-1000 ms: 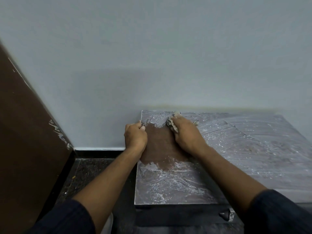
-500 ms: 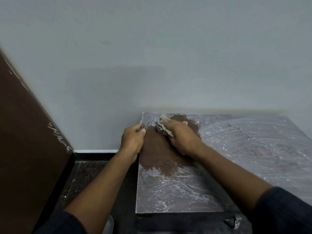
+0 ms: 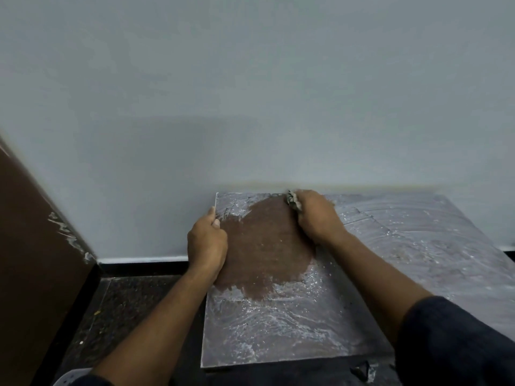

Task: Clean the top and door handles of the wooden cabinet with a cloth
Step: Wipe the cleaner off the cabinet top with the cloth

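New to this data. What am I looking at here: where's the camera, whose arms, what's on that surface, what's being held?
There is no robot: a person works with bare hands, and the one camera sits on their head, looking forward and down, so both arms reach in from the bottom edge. The flat grey slab is the cabinet top, standing against a pale wall and coated in whitish dust. The brown patch is wood already wiped clean. The right hand grips a bunched cloth at the far edge by the wall. The left hand grips the top's left edge, probably to steady it. A brown panel stands at left, over a dark speckled floor.
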Available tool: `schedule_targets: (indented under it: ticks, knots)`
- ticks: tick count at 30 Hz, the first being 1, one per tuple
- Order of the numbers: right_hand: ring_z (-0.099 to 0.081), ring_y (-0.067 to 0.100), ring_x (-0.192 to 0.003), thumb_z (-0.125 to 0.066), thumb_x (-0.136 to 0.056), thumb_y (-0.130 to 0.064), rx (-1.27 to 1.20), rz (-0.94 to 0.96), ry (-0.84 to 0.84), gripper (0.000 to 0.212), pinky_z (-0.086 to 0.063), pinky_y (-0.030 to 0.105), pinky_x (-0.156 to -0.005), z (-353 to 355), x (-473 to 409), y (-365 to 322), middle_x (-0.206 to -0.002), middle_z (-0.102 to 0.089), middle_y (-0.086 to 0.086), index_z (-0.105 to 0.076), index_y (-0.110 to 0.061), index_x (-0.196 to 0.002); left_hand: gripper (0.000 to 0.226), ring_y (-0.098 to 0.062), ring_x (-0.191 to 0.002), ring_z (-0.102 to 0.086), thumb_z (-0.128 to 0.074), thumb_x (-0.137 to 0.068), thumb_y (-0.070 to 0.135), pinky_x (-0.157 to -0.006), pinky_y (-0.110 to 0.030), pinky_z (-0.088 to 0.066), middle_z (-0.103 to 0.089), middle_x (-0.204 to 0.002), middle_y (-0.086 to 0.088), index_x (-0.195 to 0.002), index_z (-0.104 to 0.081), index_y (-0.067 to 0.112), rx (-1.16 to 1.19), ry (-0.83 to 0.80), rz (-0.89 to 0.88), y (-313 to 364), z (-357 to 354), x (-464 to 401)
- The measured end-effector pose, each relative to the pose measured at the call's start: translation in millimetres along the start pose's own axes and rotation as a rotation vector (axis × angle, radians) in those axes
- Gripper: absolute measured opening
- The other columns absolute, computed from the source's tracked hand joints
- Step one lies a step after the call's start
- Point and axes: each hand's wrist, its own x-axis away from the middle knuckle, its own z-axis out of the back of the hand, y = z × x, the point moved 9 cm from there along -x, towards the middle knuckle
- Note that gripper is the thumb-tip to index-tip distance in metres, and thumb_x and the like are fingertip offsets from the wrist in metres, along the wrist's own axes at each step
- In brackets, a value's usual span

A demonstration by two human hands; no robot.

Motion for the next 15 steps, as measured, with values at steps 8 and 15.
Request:
schedule_targets:
  ticks: [8, 15]
  knots:
    - [-0.057, 0.031, -0.111, -0.049, -0.094, -0.003, 0.026, 0.079, -0.025, 0.029, -0.044, 0.034, -0.090, -5.6, -3.1, -6.6, -0.125, -0.063, 0.015, -0.061, -0.008, -0.120, 0.043, -0.029, -0.129, -0.050, -0.041, -0.101, 0.011, -0.099, -0.028, -0.036, -0.053, -0.142, -0.011, -0.143, -0.047, 0.015, -0.049, 0.006, -0.067, 7.9, 3.7, 4.6]
    - [-0.053, 0.031, -0.120, -0.052, -0.095, -0.007, -0.105, 0.332, -0.094, 0.030, -0.040, 0.036, -0.105, -45.3, 11.2, -111.2, -0.129, -0.061, 0.016, -0.061, -0.005, -0.124, 0.041, -0.029, -0.123, -0.053, -0.041, -0.100, 0.011, -0.095, -0.029, -0.039, -0.057, -0.137, -0.012, -0.139, -0.052, 0.014, -0.059, 0.016, -0.083, 14.0, 5.2, 6.3]
